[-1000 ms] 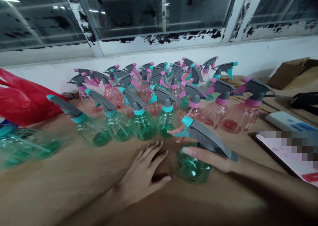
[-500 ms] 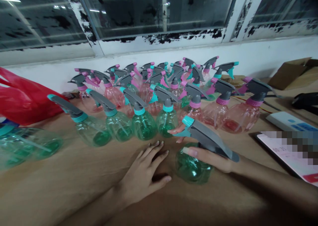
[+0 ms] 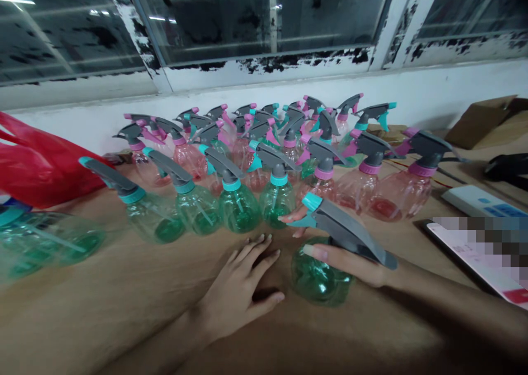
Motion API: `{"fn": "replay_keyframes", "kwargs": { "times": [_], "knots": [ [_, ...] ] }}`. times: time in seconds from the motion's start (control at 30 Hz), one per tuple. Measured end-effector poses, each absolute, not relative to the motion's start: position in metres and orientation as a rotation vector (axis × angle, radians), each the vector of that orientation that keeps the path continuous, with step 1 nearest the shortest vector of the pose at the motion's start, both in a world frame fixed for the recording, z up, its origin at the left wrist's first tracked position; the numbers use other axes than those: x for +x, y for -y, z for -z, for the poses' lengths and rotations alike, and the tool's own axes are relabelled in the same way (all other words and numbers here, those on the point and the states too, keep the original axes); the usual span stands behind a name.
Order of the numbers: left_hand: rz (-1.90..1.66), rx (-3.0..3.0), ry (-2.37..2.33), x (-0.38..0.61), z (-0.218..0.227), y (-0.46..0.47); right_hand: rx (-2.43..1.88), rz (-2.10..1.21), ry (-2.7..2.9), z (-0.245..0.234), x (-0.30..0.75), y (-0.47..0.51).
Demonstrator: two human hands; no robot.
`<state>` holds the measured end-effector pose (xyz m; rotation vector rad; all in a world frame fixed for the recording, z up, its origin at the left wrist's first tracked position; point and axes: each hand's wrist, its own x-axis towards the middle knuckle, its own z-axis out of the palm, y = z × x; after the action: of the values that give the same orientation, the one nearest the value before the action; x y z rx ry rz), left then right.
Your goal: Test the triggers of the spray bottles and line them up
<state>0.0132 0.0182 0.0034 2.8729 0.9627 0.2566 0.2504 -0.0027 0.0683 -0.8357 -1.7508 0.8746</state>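
My right hand [image 3: 350, 262] is wrapped round a green spray bottle [image 3: 317, 279] with a grey trigger head and teal nozzle, which stands on the wooden table [image 3: 103, 309] near the front. Its fingers reach round the neck under the trigger. My left hand [image 3: 241, 287] lies flat on the table just left of that bottle, fingers spread, holding nothing. Behind both hands stands a row of green spray bottles [image 3: 237, 204], and farther back a crowd of pink spray bottles [image 3: 363, 185].
A red plastic bag [image 3: 37, 160] lies at the left by the wall. More green bottles [image 3: 45, 243] lie at the far left edge. A cardboard box [image 3: 482, 119], a black object [image 3: 507, 166] and papers [image 3: 478, 202] sit at the right. Windows run behind.
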Motion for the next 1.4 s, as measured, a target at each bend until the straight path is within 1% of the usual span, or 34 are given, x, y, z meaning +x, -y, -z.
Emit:
{"fn": "replay_keyframes", "kwargs": {
  "times": [0.2,0.37,0.6,1.0,1.4],
  "knots": [
    [-0.222,2.852,-0.966,0.014,-0.006,-0.018,-0.854,-0.855,1.794,-0.067,0.252,0.001],
    [-0.256,2.845,-0.959,0.014,-0.005,-0.018,-0.957,-0.695,1.873,-0.072,0.253,0.003],
    [-0.236,2.879,-0.965,0.014,-0.004,-0.019,-0.865,-0.844,1.738,-0.07,0.247,0.008],
    [-0.294,2.879,-0.966,0.014,-0.002,-0.019,-0.818,-0.874,1.761,-0.059,0.25,0.007],
    [-0.254,2.877,-0.957,0.017,-0.005,-0.018,-0.825,-0.804,1.741,-0.064,0.246,0.006]
  ]
}}
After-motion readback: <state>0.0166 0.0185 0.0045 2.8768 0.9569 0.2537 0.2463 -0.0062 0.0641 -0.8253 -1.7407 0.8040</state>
